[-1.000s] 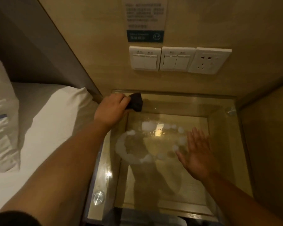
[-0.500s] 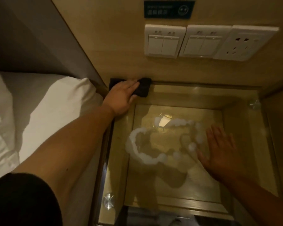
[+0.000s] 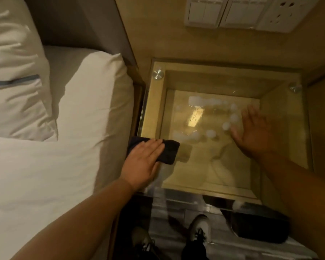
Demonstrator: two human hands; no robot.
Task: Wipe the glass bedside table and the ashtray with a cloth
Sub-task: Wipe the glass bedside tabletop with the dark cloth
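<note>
The glass bedside table fills the right half of the view, its top held by metal studs at the corners. White foam blobs lie on the middle of the glass. My left hand presses flat on a dark cloth at the table's left edge, fingers stretched over it. My right hand rests open and flat on the right part of the glass, beside the foam. No ashtray can be made out.
A bed with white sheets and a pillow touches the table on the left. Wall switches and a socket sit above the table. A dark bin and my shoes are on the floor below.
My left hand has dragged the cloth from the table's far left corner down along the left edge toward me. The right hand stays flat on the glass. The camera has tilted downward.
</note>
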